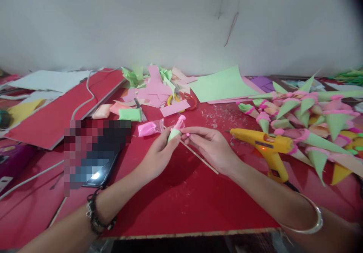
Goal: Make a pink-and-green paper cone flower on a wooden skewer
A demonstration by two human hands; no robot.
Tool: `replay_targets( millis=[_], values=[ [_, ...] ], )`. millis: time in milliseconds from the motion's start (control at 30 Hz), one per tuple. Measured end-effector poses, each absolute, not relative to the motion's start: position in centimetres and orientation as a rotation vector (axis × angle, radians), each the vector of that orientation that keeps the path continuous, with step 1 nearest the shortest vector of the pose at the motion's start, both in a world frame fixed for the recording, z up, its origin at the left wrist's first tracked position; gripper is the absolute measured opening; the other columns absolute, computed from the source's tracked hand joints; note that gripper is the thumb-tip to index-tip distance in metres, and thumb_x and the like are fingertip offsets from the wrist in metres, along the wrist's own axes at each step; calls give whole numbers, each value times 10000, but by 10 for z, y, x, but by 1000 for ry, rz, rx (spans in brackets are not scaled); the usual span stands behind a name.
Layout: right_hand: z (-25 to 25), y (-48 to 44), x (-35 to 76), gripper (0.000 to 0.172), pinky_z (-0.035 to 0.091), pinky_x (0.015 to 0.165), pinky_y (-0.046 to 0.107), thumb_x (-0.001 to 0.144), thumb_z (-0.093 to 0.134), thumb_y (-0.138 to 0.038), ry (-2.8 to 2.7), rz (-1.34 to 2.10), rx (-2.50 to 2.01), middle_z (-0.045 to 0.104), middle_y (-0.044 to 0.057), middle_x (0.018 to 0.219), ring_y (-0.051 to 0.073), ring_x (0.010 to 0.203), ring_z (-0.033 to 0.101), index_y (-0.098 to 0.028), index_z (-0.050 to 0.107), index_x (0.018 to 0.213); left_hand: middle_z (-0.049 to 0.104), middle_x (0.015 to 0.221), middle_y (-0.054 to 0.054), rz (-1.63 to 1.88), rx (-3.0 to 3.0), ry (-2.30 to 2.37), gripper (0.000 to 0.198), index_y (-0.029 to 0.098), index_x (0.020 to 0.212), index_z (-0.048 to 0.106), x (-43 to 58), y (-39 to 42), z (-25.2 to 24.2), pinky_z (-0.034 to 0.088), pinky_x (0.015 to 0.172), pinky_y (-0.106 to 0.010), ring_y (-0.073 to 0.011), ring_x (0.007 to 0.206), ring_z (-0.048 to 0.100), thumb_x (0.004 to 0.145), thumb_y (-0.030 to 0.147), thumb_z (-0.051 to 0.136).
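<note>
My left hand (157,154) is closed round a small green and pink paper cone (174,134), tilted, with pink clay along its upper edge. Close beside it, my right hand (215,147) pinches a tiny pink ball of clay (188,134) between thumb and fingertips. Under my hands a thin wooden stick (202,160) lies slanted on the red table (181,204). Just left of the cone is a packet of pink clay (149,129), with green clay (129,114) behind it.
To the right, a yellow glue gun (261,141) shows a lit red light beside a pile of finished-looking paper cones (303,109). A phone (109,166) lies left. Behind are scissors (194,101), paper scraps (153,90) and green sheets (221,83). A cable (88,86) crosses a red board (64,109).
</note>
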State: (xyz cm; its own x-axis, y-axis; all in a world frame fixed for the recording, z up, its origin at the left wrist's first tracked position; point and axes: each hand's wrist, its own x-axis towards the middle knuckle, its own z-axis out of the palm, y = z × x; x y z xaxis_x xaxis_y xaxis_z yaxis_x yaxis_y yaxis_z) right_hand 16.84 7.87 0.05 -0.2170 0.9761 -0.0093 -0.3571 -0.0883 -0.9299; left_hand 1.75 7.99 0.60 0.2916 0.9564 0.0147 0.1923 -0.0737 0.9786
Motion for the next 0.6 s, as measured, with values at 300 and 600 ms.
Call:
replay_targets(
  millis=[300, 600],
  values=[
    [4, 78, 166, 83, 439, 551, 172, 690, 652, -260, -1015, 1516, -920, 628, -29, 631, 45, 543, 544, -189, 640, 731, 515, 846, 22, 890, 1461, 1171, 263, 196, 1045, 455, 16, 81, 6, 402, 744, -218, -108, 790, 485, 800, 290, 451],
    [4, 79, 167, 73, 429, 573, 192, 728, 617, -259, -1077, 1440, -884, 585, -38, 634, 56, 562, 526, -192, 592, 740, 461, 687, 51, 883, 1283, 985, 361, 250, 1165, 431, 13, 81, 4, 373, 623, -210, -90, 625, 440, 806, 227, 399]
  ],
)
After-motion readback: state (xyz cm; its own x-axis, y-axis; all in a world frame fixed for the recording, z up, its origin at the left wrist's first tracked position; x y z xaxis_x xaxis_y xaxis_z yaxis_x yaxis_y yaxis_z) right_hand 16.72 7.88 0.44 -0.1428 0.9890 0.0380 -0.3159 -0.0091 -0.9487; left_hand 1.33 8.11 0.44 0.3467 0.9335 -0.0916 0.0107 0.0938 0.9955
